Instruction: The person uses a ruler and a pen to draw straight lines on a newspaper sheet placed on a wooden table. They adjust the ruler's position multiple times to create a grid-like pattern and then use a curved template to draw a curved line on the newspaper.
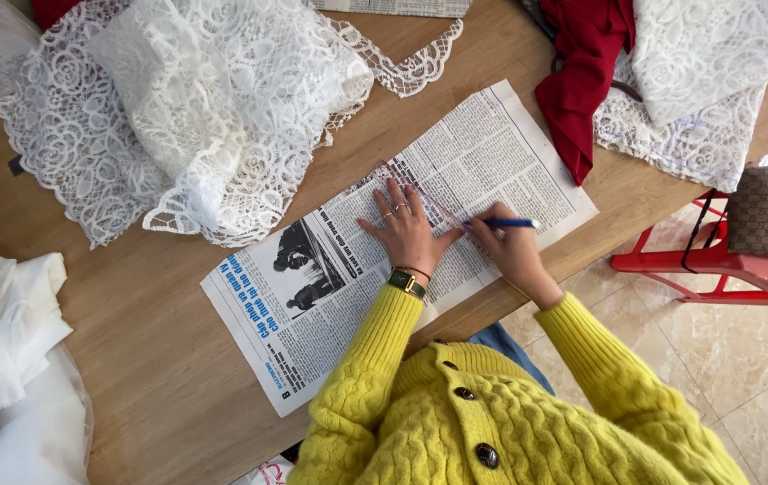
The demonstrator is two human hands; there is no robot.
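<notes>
1. Newsprint: a newspaper sheet (348, 269) lies flat on the wooden table (150, 359), near its front edge.
2. Left hand (405, 232): fingers spread, palm down, pressing a clear ruler (427, 199) onto the sheet.
3. Right hand (512, 250): closed around a blue pen (503, 224), tip at the ruler's edge.
4. White lace fabric (195, 108) is heaped beyond the sheet; red cloth (582, 81) lies far right.

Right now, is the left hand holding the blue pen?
No. The blue pen is in the right hand; the left hand lies flat on the newspaper sheet.
</notes>
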